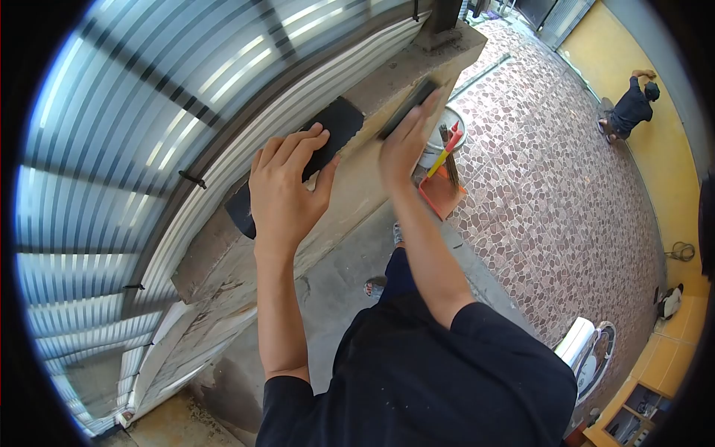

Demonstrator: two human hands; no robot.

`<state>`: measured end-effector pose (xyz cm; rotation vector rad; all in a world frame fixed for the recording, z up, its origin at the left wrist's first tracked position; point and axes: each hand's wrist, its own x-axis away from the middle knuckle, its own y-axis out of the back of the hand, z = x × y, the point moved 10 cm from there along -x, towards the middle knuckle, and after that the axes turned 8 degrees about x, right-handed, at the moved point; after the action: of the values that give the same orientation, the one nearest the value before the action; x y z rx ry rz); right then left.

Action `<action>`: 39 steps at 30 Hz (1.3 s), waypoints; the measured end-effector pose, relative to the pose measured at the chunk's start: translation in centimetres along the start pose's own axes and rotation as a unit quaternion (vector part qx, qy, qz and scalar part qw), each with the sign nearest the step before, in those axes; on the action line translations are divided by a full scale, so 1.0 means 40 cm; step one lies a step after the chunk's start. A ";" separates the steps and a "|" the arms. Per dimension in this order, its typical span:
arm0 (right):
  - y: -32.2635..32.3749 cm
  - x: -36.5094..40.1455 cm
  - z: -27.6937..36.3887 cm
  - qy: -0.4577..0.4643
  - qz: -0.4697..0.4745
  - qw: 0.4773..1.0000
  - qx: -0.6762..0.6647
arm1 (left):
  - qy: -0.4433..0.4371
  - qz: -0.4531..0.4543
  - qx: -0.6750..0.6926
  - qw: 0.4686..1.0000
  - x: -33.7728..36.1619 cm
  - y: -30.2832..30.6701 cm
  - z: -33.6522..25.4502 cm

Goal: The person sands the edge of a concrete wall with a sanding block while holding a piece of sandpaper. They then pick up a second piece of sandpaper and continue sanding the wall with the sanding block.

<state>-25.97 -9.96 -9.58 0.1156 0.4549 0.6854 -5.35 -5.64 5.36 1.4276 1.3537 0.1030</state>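
Note:
My left hand [290,179] presses a flat dark sheet [339,134] onto the top of a low concrete wall [201,257], its fingers spread over the sheet. One end of the sheet shows below the wrist, at the wall's corrugated side. My right hand [406,145] is a little blurred and lies against the wall's side face. Its fingers are on a dark flat block [408,110], which rests along that face near the upper edge.
Corrugated translucent panels [97,149] rise on the left. Beyond the wall stand a bucket [449,119] and an orange dustpan [441,195] on patterned paving [536,164]. A person [631,112] crouches by the yellow wall [607,45]. A white fan-like object [588,357] is at lower right.

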 end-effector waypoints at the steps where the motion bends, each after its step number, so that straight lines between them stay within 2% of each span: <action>1: -0.029 0.064 -0.026 -0.039 0.035 0.999 -0.013 | 0.000 0.001 0.002 1.000 -0.001 -0.003 -0.002; 2: -0.045 0.112 -0.046 -0.040 0.033 0.999 -0.013 | -0.002 0.002 0.003 1.000 -0.002 -0.005 -0.004; 4: -0.044 0.174 0.005 0.115 -0.025 0.992 0.045 | 0.007 0.000 0.005 1.000 0.000 -0.005 0.002; 5: -0.040 0.157 -0.008 0.113 -0.026 0.992 0.044 | 0.005 0.002 0.003 1.000 -0.001 -0.004 0.000; 7: -0.031 0.049 -0.041 0.037 0.036 0.998 0.042 | 0.004 0.003 0.002 1.000 -0.005 -0.003 -0.001; 8: -0.009 -0.021 -0.017 0.037 0.035 0.998 0.042 | 0.003 0.003 0.001 1.000 -0.009 -0.003 -0.001; 9: 0.021 -0.096 -0.008 -0.013 0.035 0.999 0.033 | 0.003 0.002 0.001 1.000 -0.007 -0.004 -0.002; 10: 0.034 -0.124 -0.017 -0.063 0.037 0.997 0.025 | 0.004 0.002 0.001 1.000 -0.003 -0.004 -0.001; 11: 0.025 -0.113 -0.021 -0.063 0.040 0.997 0.027 | 0.008 0.002 0.001 1.000 0.001 -0.006 0.005; 13: 0.028 -0.082 0.011 0.037 -0.044 0.998 -0.003 | -0.003 0.002 0.001 1.000 0.002 -0.010 0.007; 14: -0.002 -0.035 -0.001 0.038 -0.042 0.998 -0.003 | -0.001 0.001 0.001 1.000 0.001 -0.008 0.007; 16: 0.001 0.116 0.052 0.181 -0.134 0.963 0.147 | 0.011 0.003 0.005 1.000 -0.004 -0.006 0.002; 17: 0.022 0.144 0.062 0.182 -0.136 0.963 0.146 | 0.010 0.001 0.005 1.000 -0.006 -0.006 -0.001; 18: -0.003 0.148 0.020 0.076 -0.014 0.994 0.072 | 0.008 -0.002 0.009 1.000 -0.006 -0.003 -0.001; 19: -0.051 0.160 -0.018 -0.033 0.109 0.994 -0.004 | 0.007 -0.005 0.013 1.000 -0.005 0.000 0.000; 20: -0.052 0.124 -0.040 -0.072 0.138 0.987 0.038 | 0.006 -0.005 0.014 1.000 -0.003 -0.002 0.002; 21: -0.047 0.060 -0.046 -0.070 0.137 0.987 0.038 | -0.002 -0.008 0.014 1.000 -0.001 -0.004 0.002; 23: 0.021 -0.073 -0.017 0.027 -0.011 0.999 0.027 | -0.005 -0.013 0.010 1.000 0.000 -0.002 0.009; 26: 0.030 -0.142 -0.037 0.041 -0.028 0.997 0.065 | -0.003 -0.009 0.011 1.000 0.000 0.000 0.005; 27: 0.025 -0.111 -0.029 0.042 -0.026 0.997 0.066 | 0.002 -0.005 0.010 1.000 -0.002 0.002 0.002; 29: -0.011 0.011 -0.007 0.023 0.029 0.999 -0.014 | 0.007 -0.003 0.012 1.000 -0.003 -0.002 0.001; 32: -0.038 0.162 -0.009 0.053 0.051 0.997 -0.002 | 0.006 -0.002 0.006 1.000 -0.003 -0.003 0.001; 33: -0.036 0.144 -0.007 0.054 0.050 0.997 -0.004 | 0.004 -0.003 0.000 1.000 -0.003 -0.003 -0.001; 35: -0.033 0.071 -0.046 -0.026 0.085 0.996 0.012 | 0.001 -0.002 -0.006 1.000 0.004 -0.004 -0.005; 36: -0.026 0.008 -0.051 -0.025 0.082 0.996 0.010 | -0.014 -0.008 -0.014 1.000 0.004 -0.003 -0.013; 38: 0.033 -0.110 -0.023 0.048 -0.039 0.998 0.024 | -0.032 -0.015 -0.023 0.999 -0.004 0.001 -0.028; 39: 0.022 -0.118 -0.031 0.049 -0.041 0.998 0.022 | -0.057 -0.025 -0.034 0.997 -0.008 0.001 -0.053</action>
<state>-30.24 -12.31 -8.75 0.1037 0.5653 0.6023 -6.87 -4.57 6.40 1.3210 1.2798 0.0336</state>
